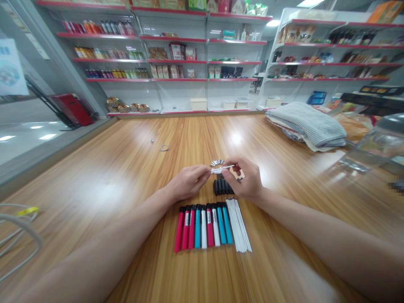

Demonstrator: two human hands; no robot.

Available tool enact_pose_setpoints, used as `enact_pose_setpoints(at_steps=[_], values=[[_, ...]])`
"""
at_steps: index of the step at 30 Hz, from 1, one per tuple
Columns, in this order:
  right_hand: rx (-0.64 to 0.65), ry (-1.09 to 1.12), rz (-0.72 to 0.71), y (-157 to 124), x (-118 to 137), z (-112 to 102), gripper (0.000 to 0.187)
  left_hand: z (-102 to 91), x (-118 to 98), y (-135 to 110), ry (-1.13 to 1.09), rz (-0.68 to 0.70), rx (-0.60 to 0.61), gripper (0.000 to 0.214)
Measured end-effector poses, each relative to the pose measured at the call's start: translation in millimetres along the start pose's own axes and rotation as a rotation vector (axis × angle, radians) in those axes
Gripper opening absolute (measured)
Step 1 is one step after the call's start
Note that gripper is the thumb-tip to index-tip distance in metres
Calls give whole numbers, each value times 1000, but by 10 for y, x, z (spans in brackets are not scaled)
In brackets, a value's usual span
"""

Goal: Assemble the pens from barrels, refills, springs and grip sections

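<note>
My left hand (pixel 188 182) and my right hand (pixel 244 179) meet above the wooden table (pixel 126 176), both pinched on a thin white pen refill (pixel 222 168). A small fan of silver springs (pixel 217 163) lies just behind the fingertips. Below the hands sits a cluster of black pen caps (pixel 222 186). Nearer to me lies a row of red, teal and white pen barrels (pixel 203 226), with a bundle of white refills (pixel 239 225) at its right.
A small metal ring (pixel 164 147) and a tiny part (pixel 152 141) lie farther back. Folded striped cloth (pixel 307 124) and a clear plastic container (pixel 375 145) stand at right. Grey cables (pixel 15 231) curl at the left edge. Stocked shop shelves (pixel 176 59) line the back.
</note>
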State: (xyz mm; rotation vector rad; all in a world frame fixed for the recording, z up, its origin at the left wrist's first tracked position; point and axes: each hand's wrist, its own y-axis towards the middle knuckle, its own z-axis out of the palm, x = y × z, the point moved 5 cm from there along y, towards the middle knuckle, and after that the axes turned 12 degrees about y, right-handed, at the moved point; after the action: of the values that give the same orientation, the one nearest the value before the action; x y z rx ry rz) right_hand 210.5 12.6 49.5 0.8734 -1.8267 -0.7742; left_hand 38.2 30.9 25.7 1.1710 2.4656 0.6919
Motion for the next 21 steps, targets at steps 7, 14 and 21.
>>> enact_pose_setpoints(at_steps=[7, 14, 21], values=[[36, -140, -64, 27, 29, -25, 12, -8, -3, 5, 19, -3, 7, 18], [183, -229, -51, 2, 6, 65, 29, 36, -96, 16, 3, 33, 7, 22], [235, -253, 22, -8, -90, 96, 49, 29, -49, 12, 45, 17, -30, 20]])
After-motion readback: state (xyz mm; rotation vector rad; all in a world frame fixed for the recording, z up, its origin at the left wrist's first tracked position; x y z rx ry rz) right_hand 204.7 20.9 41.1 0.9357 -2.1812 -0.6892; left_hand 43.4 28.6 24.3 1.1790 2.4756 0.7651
